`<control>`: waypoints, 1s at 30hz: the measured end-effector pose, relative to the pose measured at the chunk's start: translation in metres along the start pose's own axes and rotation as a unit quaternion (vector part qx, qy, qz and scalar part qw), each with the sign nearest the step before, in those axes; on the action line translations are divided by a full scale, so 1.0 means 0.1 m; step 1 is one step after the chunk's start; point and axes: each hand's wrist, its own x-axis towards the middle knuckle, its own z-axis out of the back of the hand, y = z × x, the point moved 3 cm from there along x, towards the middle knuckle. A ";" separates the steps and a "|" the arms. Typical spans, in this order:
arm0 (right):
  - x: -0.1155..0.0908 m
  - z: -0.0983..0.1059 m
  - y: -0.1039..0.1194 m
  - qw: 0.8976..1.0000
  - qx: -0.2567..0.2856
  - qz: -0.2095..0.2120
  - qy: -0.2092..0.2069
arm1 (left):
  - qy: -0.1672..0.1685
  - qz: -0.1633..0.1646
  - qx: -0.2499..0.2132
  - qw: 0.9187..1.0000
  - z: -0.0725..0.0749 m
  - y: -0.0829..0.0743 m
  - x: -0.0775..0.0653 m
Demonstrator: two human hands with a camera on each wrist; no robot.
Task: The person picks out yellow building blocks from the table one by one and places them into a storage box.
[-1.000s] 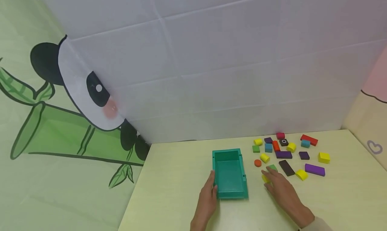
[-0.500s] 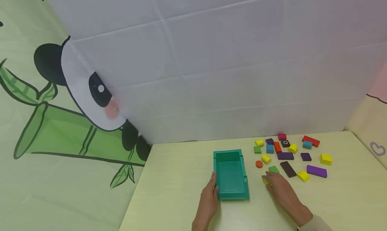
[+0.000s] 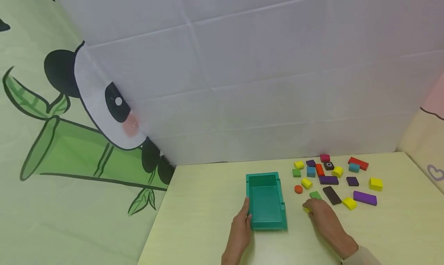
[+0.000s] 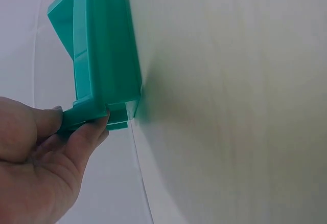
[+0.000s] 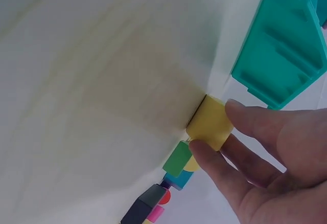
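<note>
Since the earlier frames, our right hand (image 3: 324, 220) has drawn its fingers in, off the edge of the near green block (image 3: 315, 195) and around the yellow block (image 5: 209, 121), while our left hand (image 3: 239, 232) keeps its place at the teal tray (image 3: 266, 205)

We count one tray and twenty blocks on the table (image 3: 194, 211): six yellow with the one in our fingers (among the others, a yellow cube (image 3: 375, 184) at the right), four purple (the brightest a long purple bar (image 3: 365, 198)), two green, two blue (a blue cube (image 3: 311, 171) among them), two red (a red bar (image 3: 359, 163) at the far right), two black (a black bar (image 3: 332, 195) the longer), one magenta block (image 3: 325, 157) and one orange disc (image 3: 298, 189)

Our yellow block is plain and smooth, with a squarish face; it sits right of the tray, at the near left end of the scatter, just nearer than that green block. Our right fingertips pinch it from opposite edges; we cannot tell whether it is lifted. Our left thumb and fingers clamp the tray's left rim. The tray is rectangular, high-walled, its long sides running near to far, with small notches on the right wall
</note>
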 end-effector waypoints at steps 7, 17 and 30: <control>0.01 0.09 0.08 1.000 -0.014 -0.001 -0.008 | -0.002 0.001 0.007 1.000 0.01 0.01 -0.01; 0.06 0.29 0.32 0.999 -0.009 0.009 -0.032 | 0.002 0.004 0.002 1.000 0.00 0.01 0.00; 0.10 0.28 0.55 0.998 0.008 0.040 -0.054 | 0.003 0.015 0.001 1.000 -0.02 0.03 0.00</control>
